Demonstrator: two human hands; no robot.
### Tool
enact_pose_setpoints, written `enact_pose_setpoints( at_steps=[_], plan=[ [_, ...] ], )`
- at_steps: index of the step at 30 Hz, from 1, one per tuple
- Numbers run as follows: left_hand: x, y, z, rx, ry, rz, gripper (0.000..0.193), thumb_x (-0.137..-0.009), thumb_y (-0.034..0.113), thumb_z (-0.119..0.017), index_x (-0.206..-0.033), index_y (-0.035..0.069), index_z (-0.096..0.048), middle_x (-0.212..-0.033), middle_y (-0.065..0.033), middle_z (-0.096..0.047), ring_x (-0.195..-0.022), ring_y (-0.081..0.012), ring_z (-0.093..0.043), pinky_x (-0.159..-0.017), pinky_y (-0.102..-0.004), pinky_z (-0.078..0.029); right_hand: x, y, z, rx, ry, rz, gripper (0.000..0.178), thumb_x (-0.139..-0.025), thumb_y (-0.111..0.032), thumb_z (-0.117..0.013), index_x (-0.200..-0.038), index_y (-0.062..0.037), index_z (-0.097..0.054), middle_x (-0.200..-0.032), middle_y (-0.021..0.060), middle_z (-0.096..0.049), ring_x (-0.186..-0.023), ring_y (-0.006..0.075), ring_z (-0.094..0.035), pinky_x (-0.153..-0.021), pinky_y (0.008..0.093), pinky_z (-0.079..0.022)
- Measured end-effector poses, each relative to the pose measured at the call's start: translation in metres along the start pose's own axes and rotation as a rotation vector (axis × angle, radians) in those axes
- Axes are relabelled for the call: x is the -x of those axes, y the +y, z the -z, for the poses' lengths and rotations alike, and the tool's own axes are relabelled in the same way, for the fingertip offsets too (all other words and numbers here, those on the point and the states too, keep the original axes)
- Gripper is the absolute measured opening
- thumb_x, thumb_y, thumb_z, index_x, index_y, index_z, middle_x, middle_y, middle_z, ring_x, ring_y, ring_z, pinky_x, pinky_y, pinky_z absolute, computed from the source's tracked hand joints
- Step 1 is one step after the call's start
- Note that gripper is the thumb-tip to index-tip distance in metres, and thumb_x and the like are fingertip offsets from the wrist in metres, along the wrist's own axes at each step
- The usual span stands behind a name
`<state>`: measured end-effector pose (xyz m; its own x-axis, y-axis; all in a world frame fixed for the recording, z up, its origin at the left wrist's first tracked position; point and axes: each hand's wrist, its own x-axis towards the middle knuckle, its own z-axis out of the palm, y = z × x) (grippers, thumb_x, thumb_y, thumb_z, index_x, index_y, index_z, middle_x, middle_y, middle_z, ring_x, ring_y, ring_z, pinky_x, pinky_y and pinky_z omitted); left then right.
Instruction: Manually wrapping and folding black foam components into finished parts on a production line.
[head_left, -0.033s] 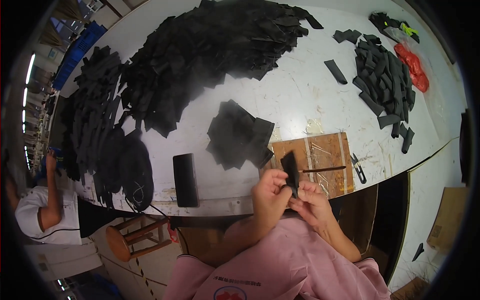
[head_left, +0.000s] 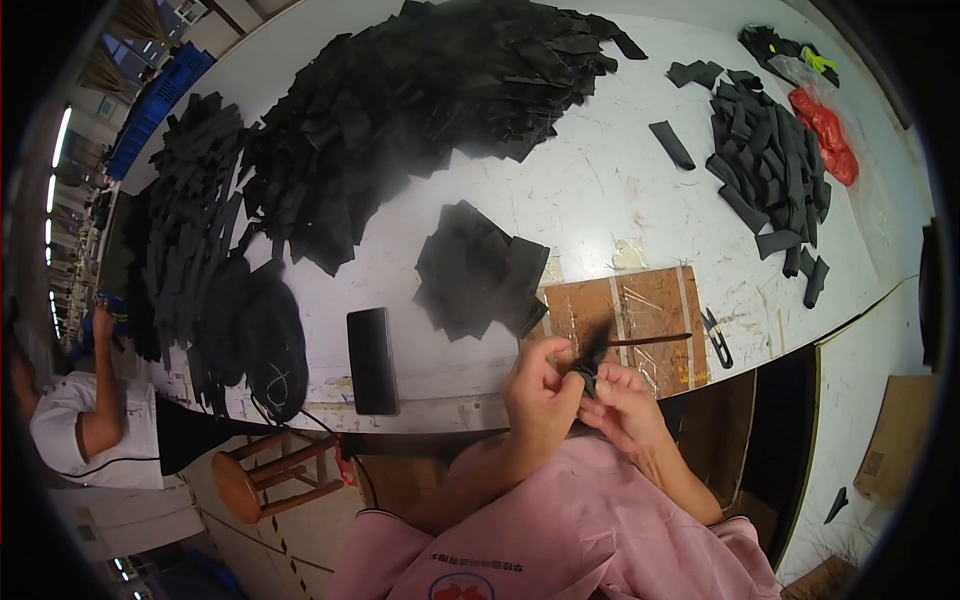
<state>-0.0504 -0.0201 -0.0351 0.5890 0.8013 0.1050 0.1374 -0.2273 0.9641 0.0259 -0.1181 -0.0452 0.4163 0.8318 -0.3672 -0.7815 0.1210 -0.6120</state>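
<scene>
Close to my body, at the table's front edge, both hands pinch one small black fabric piece [head_left: 595, 350]. My left hand [head_left: 541, 395] is closed on its left side, thumb against the cloth. My right hand [head_left: 627, 405] grips the lower end with fingertips and thumb. The piece's upper end sticks up past the fingers and is smeared by motion. Under it lies a brown board [head_left: 655, 310] with strips of clear tape, and a thin dark stick-like tool [head_left: 655, 340] rests on that board. Left of the board is a small stack of flat black fabric pieces [head_left: 475, 270].
Large heaps of black fabric [head_left: 430, 90] cover the far and left table. Rolled black pieces [head_left: 770, 150] lie at the right beside a red plastic bag [head_left: 825, 135]. Thread snips [head_left: 717, 338] and a phone [head_left: 371, 360] flank the board. A wooden stool [head_left: 245, 485] and a co-worker [head_left: 95, 430] are at left.
The upper end of the black fabric piece has swung to the right and blurred. Both hands stay in nearly the same place, still gripping it.
</scene>
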Motion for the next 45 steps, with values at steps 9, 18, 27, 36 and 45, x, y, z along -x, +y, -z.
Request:
enact_pose_setpoints(
  at_steps=[9, 18, 27, 36, 45],
  plan=[
    [-0.013, 0.013, 0.021, 0.576, -0.461, 0.418, 0.032, -0.072, -0.011, -0.05, -0.101, 0.001, -0.041, -0.086, -0.0089, -0.058, -0.054, -0.0057, -0.049, -0.043, -0.0189, -0.04, 0.007, -0.002, 0.004, 0.172, 0.127, 0.107, 0.016, -0.082, -0.018, -0.058, -0.074, -0.0053, -0.051, -0.062, -0.0031, -0.046, -0.055, 0.005, -0.042, -0.052, 0.0172, -0.035],
    [0.004, 0.034, 0.025, 0.79, -0.838, 0.421, 0.034, -0.072, -0.003, -0.056, -0.103, 0.0, -0.044, -0.08, -0.0063, -0.053, -0.051, -0.0055, -0.044, -0.044, -0.0181, -0.034, 0.02, -0.031, 0.003, 0.302, -0.095, 0.454, 0.015, -0.079, -0.012, -0.058, -0.071, -0.0016, -0.051, -0.083, 0.0053, -0.049, -0.076, 0.0128, -0.046, -0.069, 0.0226, -0.037],
    [-0.005, 0.068, 0.007, 0.75, -0.432, 0.336, 0.009, -0.08, -0.002, -0.054, -0.086, -0.002, -0.047, -0.095, -0.0138, -0.054, -0.067, -0.0098, -0.05, -0.054, -0.0183, -0.039, 0.035, -0.079, -0.037, 0.93, 0.13, 0.731, 0.009, -0.078, -0.006, -0.056, -0.074, -0.0002, -0.051, -0.073, 0.0061, -0.049, -0.065, 0.0151, -0.047, -0.057, 0.0237, -0.038],
    [-0.048, 0.099, 0.012, 1.459, -1.138, 0.346, 0.038, -0.074, 0.02, -0.061, -0.095, -0.004, -0.04, -0.074, -0.0097, -0.052, -0.053, -0.0091, -0.049, -0.038, -0.0187, -0.033, 0.032, -0.128, -0.067, 0.758, -0.129, 0.454, 0.02, -0.084, -0.02, -0.054, -0.076, -0.0024, -0.051, -0.069, -0.0009, -0.047, -0.063, 0.0068, -0.043, -0.056, 0.0206, -0.036],
    [-0.064, 0.012, -0.017, 1.443, -0.758, 0.888, 0.023, -0.085, 0.002, -0.038, -0.106, 0.0, -0.047, -0.079, -0.0085, -0.059, -0.035, -0.0057, -0.033, -0.034, -0.0186, -0.032, -0.023, -0.075, 0.018, 0.304, -0.035, 0.06, 0.022, -0.084, -0.029, -0.054, -0.079, -0.008, -0.055, -0.065, -0.0062, -0.046, -0.055, 0.0017, -0.039, -0.048, 0.0156, -0.03]
  ],
)
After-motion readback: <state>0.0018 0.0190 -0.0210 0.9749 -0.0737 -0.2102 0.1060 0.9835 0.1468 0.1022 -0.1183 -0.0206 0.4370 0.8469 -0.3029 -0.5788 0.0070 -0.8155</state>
